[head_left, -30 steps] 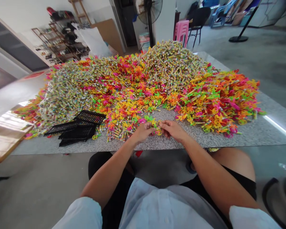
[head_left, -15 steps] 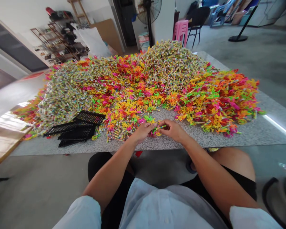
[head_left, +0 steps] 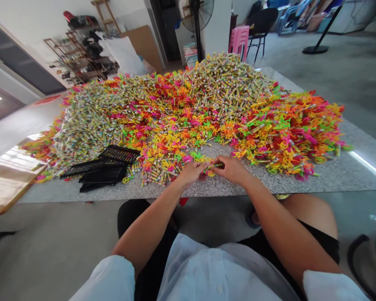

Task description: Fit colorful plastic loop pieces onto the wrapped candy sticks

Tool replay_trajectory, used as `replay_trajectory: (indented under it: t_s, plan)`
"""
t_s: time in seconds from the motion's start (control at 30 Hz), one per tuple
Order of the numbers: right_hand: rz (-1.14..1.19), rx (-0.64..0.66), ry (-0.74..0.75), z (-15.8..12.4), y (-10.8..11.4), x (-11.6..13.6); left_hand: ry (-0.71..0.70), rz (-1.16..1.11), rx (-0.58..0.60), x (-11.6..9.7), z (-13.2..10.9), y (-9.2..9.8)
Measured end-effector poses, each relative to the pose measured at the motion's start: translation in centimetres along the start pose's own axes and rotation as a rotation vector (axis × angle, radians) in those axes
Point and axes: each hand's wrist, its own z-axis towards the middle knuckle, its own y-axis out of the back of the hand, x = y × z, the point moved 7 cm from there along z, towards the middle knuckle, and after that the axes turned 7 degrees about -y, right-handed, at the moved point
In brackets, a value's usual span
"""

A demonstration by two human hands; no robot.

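Near the table's front edge my left hand (head_left: pixel 191 173) and my right hand (head_left: pixel 231 169) meet almost fingertip to fingertip. My right thumb and fingers pinch a small patterned tube (head_left: pixel 218 165), green and yellow. The left fingers are closed on small bright plastic pieces (head_left: pixel 209 171), yellow and green, mostly hidden by the hand. Just beyond the hands lie loose coloured plastic pieces (head_left: pixel 196 156). Left of my left hand, several patterned tubes (head_left: pixel 156 175) lie on the tabletop.
A large heap of tubes (head_left: pixel 232 83) covers the table's back, mixed with bright plastic pieces (head_left: pixel 288 133) on the right. Black slotted trays (head_left: pixel 105 173) are stacked at the left. The speckled tabletop (head_left: pixel 269 179) ends close to my knees. A fan (head_left: pixel 195 21) stands behind.
The view has shifted slightly. My hands stay close together, the fingers moving a little around the small pieces; the right hand's grip has closed up slightly.
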Motion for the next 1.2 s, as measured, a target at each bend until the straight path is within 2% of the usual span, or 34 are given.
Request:
replay_trajectory:
  t_s: [0.07, 0.17, 0.23, 0.27, 0.3, 0.37, 0.53, 0.63, 0.7, 0.77, 0.87, 0.97, 1.03, 1.1, 1.2]
  plan:
    - [0.046, -0.115, -0.024, 0.7, 2.2, -0.8, -0.063, 0.06, -0.023, -0.5, 0.5, 1.0]
    - [0.111, -0.513, -0.14, 0.7, 6.8, -3.5, -0.256, 0.313, -0.188, -2.0, 1.2, 4.5]
    - [0.126, -0.702, -0.218, 0.1, 8.5, -5.3, -0.382, 0.561, -0.26, -3.1, 1.5, 6.4]
    - [0.112, -0.739, -0.243, -0.1, 8.7, -5.9, -0.434, 0.677, -0.267, -3.5, 1.5, 6.8]
    - [0.081, -0.741, -0.261, -0.1, 8.6, -6.3, -0.478, 0.774, -0.256, -3.8, 1.6, 6.9]
    - [-0.007, -0.662, -0.272, 0.1, 7.2, -6.5, -0.534, 0.895, -0.217, -3.9, 1.5, 6.1]
    - [-0.108, -0.27, -0.135, 2.1, 0.2, -4.7, -0.498, 1.035, -0.15, -2.3, 1.0, 0.8]
    - [-0.204, -0.198, -0.148, 4.4, -2.2, -4.0, -0.43, 1.121, -0.111, -0.9, 0.9, -1.9]
    - [-0.299, -0.18, -0.172, 6.6, -2.7, -3.5, -0.389, 1.15, -0.112, -0.5, 1.0, -2.4]
    - [-0.391, -0.145, -0.204, 8.9, -2.9, -3.2, -0.361, 1.148, -0.131, -0.4, 1.0, -2.1]
    - [-0.473, -0.093, -0.25, 11.6, -3.2, -2.8, -0.373, 1.087, -0.17, -0.7, 0.7, -0.7]
    - [-0.482, -0.086, -0.255, 13.0, -3.5, -2.5, -0.37, 0.878, -0.218, -0.8, 0.1, 1.6]
    - [-0.479, -0.089, -0.27, 13.1, -3.5, -2.8, -0.263, 0.586, -0.252, 0.0, -0.3, 3.7]
    - [-0.477, -0.088, -0.292, 12.7, -3.4, -3.1, -0.132, 0.201, -0.289, 1.2, -0.8, 5.5]
    - [-0.291, -0.149, -0.328, 10.4, -2.6, -3.4, -0.04, -0.287, -0.35, 2.2, -1.8, 7.0]
